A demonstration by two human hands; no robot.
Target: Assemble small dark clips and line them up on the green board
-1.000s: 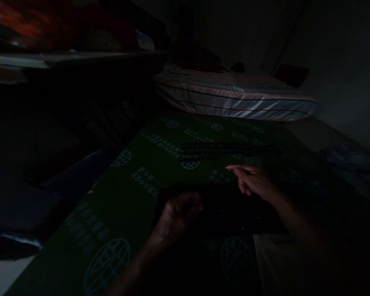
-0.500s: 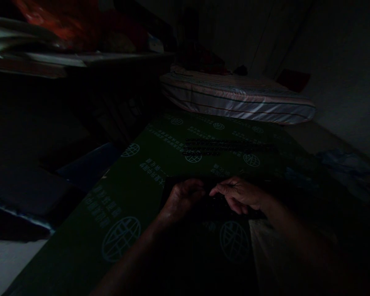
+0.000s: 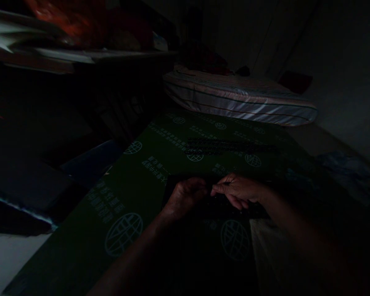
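The left hand curls over the left part of a dark flat tray-like thing, which lies on the near part of a green printed board. The right hand reaches in from the right, thumb and forefinger drawn close together near the left fingertips (too dark to tell whether either hand pinches anything). Farther off, dark strips lie side by side; a striped mattress sits at the far end.
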